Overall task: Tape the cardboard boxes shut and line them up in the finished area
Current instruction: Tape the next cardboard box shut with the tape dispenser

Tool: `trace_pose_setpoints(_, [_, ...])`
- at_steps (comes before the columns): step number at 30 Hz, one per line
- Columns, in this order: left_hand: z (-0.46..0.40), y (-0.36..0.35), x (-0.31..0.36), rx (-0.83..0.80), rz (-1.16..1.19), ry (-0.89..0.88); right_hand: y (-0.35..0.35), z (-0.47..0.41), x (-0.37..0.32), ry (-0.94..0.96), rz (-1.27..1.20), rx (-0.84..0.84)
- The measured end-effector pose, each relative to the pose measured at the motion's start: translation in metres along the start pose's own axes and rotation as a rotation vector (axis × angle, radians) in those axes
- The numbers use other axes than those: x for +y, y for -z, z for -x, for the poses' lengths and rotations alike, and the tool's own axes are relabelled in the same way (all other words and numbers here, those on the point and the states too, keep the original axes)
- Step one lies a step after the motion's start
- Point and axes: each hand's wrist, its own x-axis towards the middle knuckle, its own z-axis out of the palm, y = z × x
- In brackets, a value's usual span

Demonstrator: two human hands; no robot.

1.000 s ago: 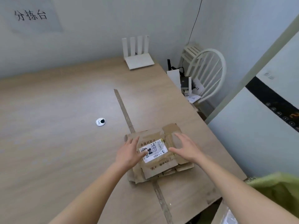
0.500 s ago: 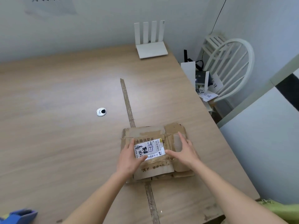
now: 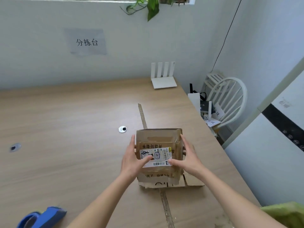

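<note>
- Both hands clasp the cardboard box [image 3: 158, 155] on the tabletop [image 3: 65, 129]; left hand [image 3: 133, 160] at 9 o'clock, right hand [image 3: 189, 159] at 3 o'clock

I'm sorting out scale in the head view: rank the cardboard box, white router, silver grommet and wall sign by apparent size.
1. cardboard box, nearest the camera, so flattered
2. wall sign
3. white router; farther off, so its rank against the sign is unsure
4. silver grommet

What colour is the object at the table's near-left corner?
Blue, with a grey inner face; the blue object shows only in the head view, at the bottom left.
</note>
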Motion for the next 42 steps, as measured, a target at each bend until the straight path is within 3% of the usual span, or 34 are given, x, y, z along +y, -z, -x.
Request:
trace_pose_setpoints(10, [0.103,0.156,-0.056,0.182,0.144,0.012,-0.124,0.083,-0.095,0.258,0.045,-0.135])
trace_pose_setpoints(15, [0.142,0.202,-0.110,0.174,0.107,0.031,-0.197,0.104,-0.102,0.293,0.061,-0.238])
trace_pose_setpoints(23, [0.188,0.190,-0.195,0.176,0.099,0.084,-0.268,0.105,-0.040,0.326,0.171,-0.254])
trace_pose_setpoints(30, [0.188,0.181,-0.201,0.145,0.052,0.080,-0.261,0.101,-0.018,0.200,0.036,-0.318])
trace_pose_setpoints(33, [0.185,0.175,-0.200,0.198,0.059,0.130,-0.265,0.101,-0.025,0.163,-0.045,-0.260])
trace_pose_setpoints(38, [0.176,0.170,-0.193,0.296,0.068,0.197,-0.282,0.098,-0.027,0.121,-0.174,-0.019])
trace_pose_setpoints(42, [0.170,0.173,-0.196,0.248,0.040,0.173,-0.278,0.091,-0.031,0.143,-0.183,-0.067])
